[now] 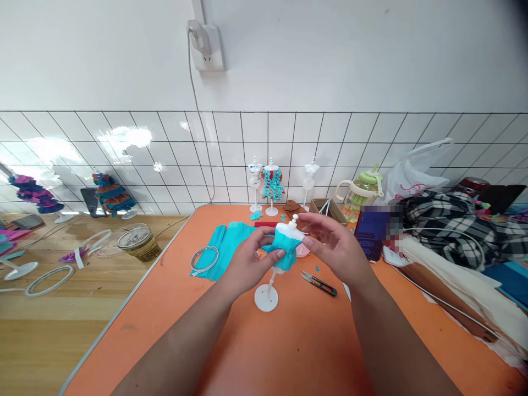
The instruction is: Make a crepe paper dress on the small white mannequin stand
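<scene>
Teal fabric wrap (284, 250) is sitting around a small white mannequin (293, 226) at mid-frame. The left hand (247, 264) is grasping it, thumb pressing on the wrap. The right hand (338, 247) is touching the mannequin's shoulder with curled fingertips; whether it is pinching anything cannot be told. The mannequin's round base (266, 297) is resting on the orange counter (289, 352). Black snips (318, 281) are lying just right of it, with flat teal cloth (223, 242) and a white ring (204, 258) to its left.
</scene>
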Motion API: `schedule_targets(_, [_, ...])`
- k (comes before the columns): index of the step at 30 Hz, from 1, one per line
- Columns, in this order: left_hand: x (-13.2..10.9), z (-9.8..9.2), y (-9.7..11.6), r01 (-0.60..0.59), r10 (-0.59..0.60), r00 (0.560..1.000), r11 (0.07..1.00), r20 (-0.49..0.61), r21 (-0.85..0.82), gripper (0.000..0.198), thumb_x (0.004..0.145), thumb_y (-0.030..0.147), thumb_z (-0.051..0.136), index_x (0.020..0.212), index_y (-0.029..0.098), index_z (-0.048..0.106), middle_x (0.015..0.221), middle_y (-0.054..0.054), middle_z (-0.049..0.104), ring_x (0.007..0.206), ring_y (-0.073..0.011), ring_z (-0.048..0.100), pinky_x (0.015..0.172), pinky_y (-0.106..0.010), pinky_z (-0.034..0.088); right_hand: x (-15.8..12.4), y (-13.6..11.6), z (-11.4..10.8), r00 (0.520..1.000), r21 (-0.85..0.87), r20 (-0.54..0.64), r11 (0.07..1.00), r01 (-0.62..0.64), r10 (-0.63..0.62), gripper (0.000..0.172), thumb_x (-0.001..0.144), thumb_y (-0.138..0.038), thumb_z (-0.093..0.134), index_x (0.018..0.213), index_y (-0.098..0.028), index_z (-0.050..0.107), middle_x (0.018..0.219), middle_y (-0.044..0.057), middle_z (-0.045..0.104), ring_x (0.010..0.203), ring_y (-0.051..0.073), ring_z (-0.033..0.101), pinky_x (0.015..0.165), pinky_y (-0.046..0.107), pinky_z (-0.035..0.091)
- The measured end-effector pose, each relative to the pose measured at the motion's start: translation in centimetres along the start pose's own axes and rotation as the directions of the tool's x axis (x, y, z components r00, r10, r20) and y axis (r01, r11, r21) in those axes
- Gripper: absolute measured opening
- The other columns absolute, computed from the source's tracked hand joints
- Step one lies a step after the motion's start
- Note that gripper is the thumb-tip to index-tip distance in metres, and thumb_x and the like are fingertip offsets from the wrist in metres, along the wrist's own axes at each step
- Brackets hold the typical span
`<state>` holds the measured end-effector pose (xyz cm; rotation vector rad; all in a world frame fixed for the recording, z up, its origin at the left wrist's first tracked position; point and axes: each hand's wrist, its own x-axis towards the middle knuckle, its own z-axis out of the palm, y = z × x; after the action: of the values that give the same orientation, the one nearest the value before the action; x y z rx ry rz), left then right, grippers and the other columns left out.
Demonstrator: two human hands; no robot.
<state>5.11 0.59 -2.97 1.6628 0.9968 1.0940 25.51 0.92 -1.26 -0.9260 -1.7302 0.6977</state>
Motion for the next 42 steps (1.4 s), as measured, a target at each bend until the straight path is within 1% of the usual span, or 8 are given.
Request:
schedule_targets(3, [0.0,-0.3,0.0,-0.002,0.002,0.999,1.000,0.044,0.000,0.039,0.085,0.036,0.064,0.120,0.022,0.053,0.120,-0.010,0.064,0.116,-0.0251,0.058,0.092,-0.039,0.051,0.0,0.0,-0.2,0.992,-0.160,0.011,0.979,0.128,-0.128,0.022,0.080,-0.029,0.069,0.102,-0.027,0.067,0.121,0.005,0.063,0.109,0.023,0.059,0.092,0.039,0.050])
schedule_targets(9, [-0.7,-1.6,0.9,0.030,-0.034,0.999,0.992,0.028,0.124,0.052,0.082,0.037,0.066,0.128,0.024,0.047,0.129,-0.013,0.059,0.122,-0.0290,0.053,0.091,-0.041,0.051,-0.2,0.1,0.6,0.999,-0.153,0.035,0.988,0.017,-0.011,0.019,0.083,-0.023,0.064,0.102,-0.025,0.066,0.114,0.004,0.067,0.079,0.016,0.066,0.074,0.033,0.058])
schedule_targets(14, [-1.7,-1.7,2.6,-0.130,0.190,0.974,0.918,-0.127,0.375,0.068,0.075,0.035,0.075,0.133,0.032,0.041,0.144,-0.008,0.045,0.132,-0.0296,0.044,0.100,-0.044,0.045,-0.5,-0.5,1.2,0.996,-0.148,0.069,0.987,0.069,-0.060,0.018,0.083,-0.024,0.063,0.101,-0.027,0.066,0.113,0.002,0.068,0.078,0.015,0.067,0.074,0.032,0.059])
schedule_targets(18, [-2.1,-1.0,2.9,-0.258,0.356,0.924,0.848,-0.136,0.463,0.032,0.077,0.029,0.072,0.103,0.026,0.055,0.137,-0.007,0.053,0.125,-0.0275,0.051,0.097,-0.041,0.048,-1.1,-1.3,1.7,0.994,-0.178,0.080,0.980,0.090,-0.076,0.019,0.084,-0.022,0.061,0.101,-0.027,0.065,0.113,0.002,0.069,0.073,0.014,0.067,0.069,0.030,0.059])
schedule_targets(21, [-2.1,-1.1,2.9,-0.247,0.339,0.936,0.822,-0.093,0.513,0.013,0.081,0.028,0.067,0.091,0.025,0.058,0.122,-0.005,0.064,0.116,-0.0254,0.058,0.088,-0.037,0.052,-1.4,-1.7,1.6,0.983,-0.186,0.139,0.972,0.143,-0.118,0.021,0.085,-0.020,0.060,0.104,-0.027,0.066,0.119,0.002,0.066,0.080,0.015,0.068,0.071,0.028,0.059])
schedule_targets(28, [-2.0,-2.2,3.2,-0.276,0.300,0.954,0.859,0.013,0.430,0.008,0.081,0.025,0.066,0.090,0.024,0.063,0.113,-0.005,0.067,0.115,-0.0250,0.058,0.089,-0.037,0.052,-1.2,-1.3,1.4,0.947,-0.263,0.153,0.912,0.315,-0.283,0.018,0.091,-0.023,0.056,0.098,-0.030,0.070,0.114,0.000,0.069,0.101,0.018,0.066,0.080,0.030,0.057])
schedule_targets(36, [-2.2,-1.8,2.8,-0.269,0.296,0.955,0.859,0.006,0.437,0.025,0.082,0.025,0.063,0.107,0.025,0.056,0.116,-0.006,0.063,0.111,-0.0235,0.059,0.088,-0.036,0.052,-1.4,-0.6,2.1,0.951,-0.377,0.092,0.873,0.309,-0.296,0.011,0.090,-0.033,0.059,0.096,-0.028,0.066,0.109,0.000,0.072,0.076,0.015,0.069,0.064,0.027,0.053])
schedule_targets(42, [-2.3,-2.5,3.0,-0.206,0.206,0.978,0.972,0.014,0.111,0.040,0.079,0.029,0.069,0.115,0.027,0.051,0.120,-0.007,0.058,0.107,-0.0228,0.058,0.083,-0.033,0.054,-1.4,-0.8,2.4,0.959,-0.322,0.085,0.903,0.283,-0.270,0.011,0.092,-0.031,0.056,0.096,-0.027,0.066,0.110,0.001,0.073,0.081,0.016,0.069,0.069,0.029,0.053])
